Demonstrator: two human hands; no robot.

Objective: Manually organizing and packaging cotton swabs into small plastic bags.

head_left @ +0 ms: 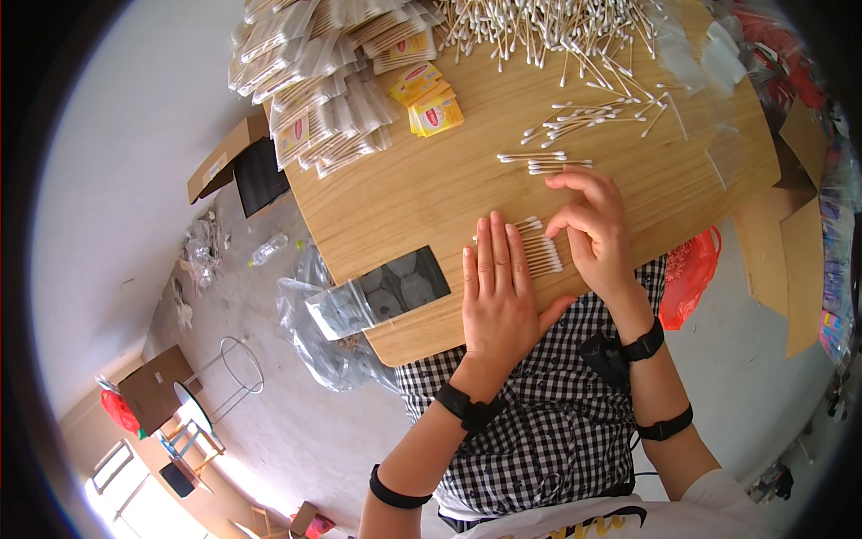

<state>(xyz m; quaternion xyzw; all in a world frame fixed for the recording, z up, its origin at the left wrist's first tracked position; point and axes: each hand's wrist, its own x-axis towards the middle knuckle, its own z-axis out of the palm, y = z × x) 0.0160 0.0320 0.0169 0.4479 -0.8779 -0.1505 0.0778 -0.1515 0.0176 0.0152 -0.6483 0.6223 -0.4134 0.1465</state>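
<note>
My left hand (496, 296) lies flat on the wooden table, fingers together and straight, covering part of a neat row of cotton swabs (542, 251). The row's white tips show to the right of its fingers. Just right of that row hovers my right hand (597, 234), its fingers curved and apart, with nothing visible between them. Its upper fingertip is close to a few cotton swabs (546, 163) lying crosswise. Farther back are a loose bunch of cotton swabs (575, 121) and a large heap of them (539, 25).
Stacked clear bags of swabs (314, 81) fill the far left, beside yellow cards (437, 115). A black-and-clear pouch (406, 286) overhangs the near left edge. Empty clear bags (723, 58) lie far right. A red bag (693, 278) and cardboard box (781, 242) stand beside the table.
</note>
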